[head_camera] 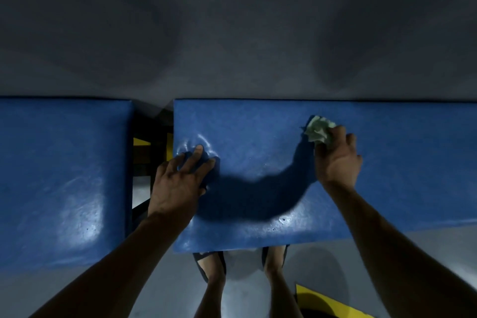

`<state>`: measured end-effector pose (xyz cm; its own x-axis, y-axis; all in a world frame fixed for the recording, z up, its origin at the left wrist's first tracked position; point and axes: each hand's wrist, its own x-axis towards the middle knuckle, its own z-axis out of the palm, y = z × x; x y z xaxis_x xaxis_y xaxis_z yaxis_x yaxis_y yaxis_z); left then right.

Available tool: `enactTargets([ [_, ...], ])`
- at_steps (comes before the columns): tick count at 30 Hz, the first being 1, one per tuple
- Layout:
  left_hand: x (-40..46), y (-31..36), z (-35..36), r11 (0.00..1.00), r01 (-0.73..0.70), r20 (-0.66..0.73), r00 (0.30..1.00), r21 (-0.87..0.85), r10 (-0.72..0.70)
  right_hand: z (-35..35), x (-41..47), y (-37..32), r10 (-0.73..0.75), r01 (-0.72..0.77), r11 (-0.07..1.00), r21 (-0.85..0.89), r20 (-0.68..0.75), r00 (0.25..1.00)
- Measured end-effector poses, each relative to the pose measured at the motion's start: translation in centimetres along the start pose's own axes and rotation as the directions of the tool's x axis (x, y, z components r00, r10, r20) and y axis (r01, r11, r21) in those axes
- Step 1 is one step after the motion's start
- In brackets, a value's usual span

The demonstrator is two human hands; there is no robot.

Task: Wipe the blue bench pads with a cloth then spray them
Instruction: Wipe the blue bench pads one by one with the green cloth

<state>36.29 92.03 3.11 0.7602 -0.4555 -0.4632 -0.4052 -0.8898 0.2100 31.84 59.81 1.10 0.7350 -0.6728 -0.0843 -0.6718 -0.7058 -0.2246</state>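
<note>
R hand point(335, 160): fingers curled round a crumpled pale cloth point(318, 131), wad pressed onto the larger blue pad point(258, 131), toward its far edge, right of centre; cloth sticks out ahead of the knuckles, away from the body
L hand point(180, 178): fingers spread and fairly straight, holding nothing, pressing down on same pad near its left end; vinyl dimples and creases round the fingertips point(198, 148), so it reads as a brace
Key relation: pad's long axis runs left-right across the view; cloth hand sits nearer the unwiped-looking stretch to the right, brace hand at the left end; judgement: next strokes go sideways along that axis, R hand doing the work, L hand staying clear of its path
Second blue pad point(64, 175): to the left, apart from the first by a dark gap point(152, 137) showing frame and a bit of yellow; nearer the L hand; no hand on it
Below: feet in sandals point(210, 263) under near edge of the larger pad; grey floor point(232, 20) beyond
Hidden/unclear: right end of larger pad and left end of second pad cut off by frame; spray bottle not in view; arm shadow covers mid-pad, so can't tell wet from dry there; cloth's underside and contact patch unseen; R thumb position not clear
</note>
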Motion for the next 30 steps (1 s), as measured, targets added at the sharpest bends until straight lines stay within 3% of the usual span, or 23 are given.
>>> enactTargets([
  [2,0.0,-0.2,0.2,1.000,0.002,-0.017,1.000,-0.016,-0.002,1.1,-1.8,-3.6,0.114,-0.112,0.991,0.074,-0.028,0.993],
  [3,0.0,-0.2,0.4,1.000,0.004,-0.019,1.000,-0.014,-0.004,1.8,-3.0,-5.7,0.096,-0.090,0.988,0.122,-0.042,0.994],
  [6,0.0,-0.2,0.5,1.000,-0.009,-0.042,0.999,0.006,0.009,3.6,-7.8,-11.9,-0.205,0.202,0.965,0.165,0.001,0.979],
  [9,0.0,-0.2,0.7,0.999,0.002,-0.046,0.999,0.041,-0.001,3.6,-10.7,-14.3,-0.526,0.515,0.850,0.113,0.124,0.841],
  [11,-0.1,-0.4,0.7,0.999,-0.003,-0.071,0.997,0.046,0.006,3.0,-9.1,-12.2,-0.657,0.660,0.751,0.038,0.141,0.740],
  [13,-0.1,-0.5,0.6,0.999,-0.008,-0.071,0.997,0.035,0.011,2.3,-5.9,-8.2,-0.677,0.692,0.720,-0.059,0.162,0.718],
  [15,0.0,-0.5,0.6,0.999,-0.017,-0.064,0.998,0.031,0.019,1.3,-2.6,-2.9,-0.535,0.544,0.831,-0.116,0.103,0.839],
  [17,0.0,-0.3,0.6,1.000,-0.015,-0.064,0.998,0.020,0.016,-0.1,-0.7,1.0,-0.256,0.256,0.962,-0.100,0.015,0.967],
  [20,-0.1,-0.3,0.8,1.000,-0.005,-0.077,0.997,-0.002,0.004,0.0,-1.5,0.6,0.086,-0.084,0.996,0.033,-0.066,0.994],
  [22,-0.1,-0.2,1.0,1.000,-0.003,-0.082,0.997,0.002,0.003,1.3,-4.1,-3.3,0.109,-0.105,0.989,0.107,-0.037,0.993],
  [25,-0.1,-0.2,1.0,1.000,-0.002,-0.095,0.996,0.000,0.002,3.1,-10.3,-10.3,-0.207,0.169,0.962,0.213,0.170,0.963],
  [27,-0.1,-0.3,0.9,1.000,-0.008,-0.105,0.994,0.030,0.011,3.6,-13.4,-12.2,-0.458,0.426,0.886,0.183,0.191,0.868],
  [30,0.0,-0.6,1.1,1.000,-0.001,-0.114,0.993,0.031,0.004,2.8,-11.2,-8.9,-0.642,0.631,0.767,0.119,0.185,0.744],
])
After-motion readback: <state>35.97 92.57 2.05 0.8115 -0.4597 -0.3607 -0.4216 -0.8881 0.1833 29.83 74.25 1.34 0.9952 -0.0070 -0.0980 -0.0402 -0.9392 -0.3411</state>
